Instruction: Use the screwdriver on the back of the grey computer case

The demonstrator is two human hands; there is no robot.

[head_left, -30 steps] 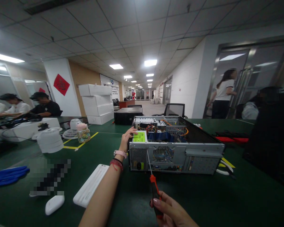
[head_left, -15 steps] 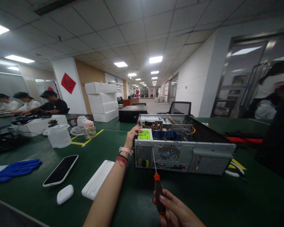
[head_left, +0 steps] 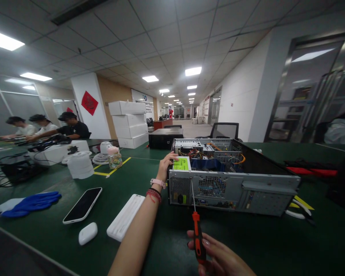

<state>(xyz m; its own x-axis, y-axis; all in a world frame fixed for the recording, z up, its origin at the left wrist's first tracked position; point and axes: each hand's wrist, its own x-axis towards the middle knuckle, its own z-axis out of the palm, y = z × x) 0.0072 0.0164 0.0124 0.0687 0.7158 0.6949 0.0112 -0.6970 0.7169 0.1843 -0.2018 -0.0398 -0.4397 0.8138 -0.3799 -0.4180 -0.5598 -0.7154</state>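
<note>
Screwdriver shifted rightward in view, pointing lengthwise toward case.

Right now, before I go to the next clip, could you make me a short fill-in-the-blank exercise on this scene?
1. The right grip holds a ____ with a red-and-black handle.
2. The left grip touches the computer case, and the watch on its wrist has a ____ strap.
3. To the left of the phone lies a blue ____.
4. The table has a dark ____ top.

Missing words: screwdriver; pink; glove; green.
</note>
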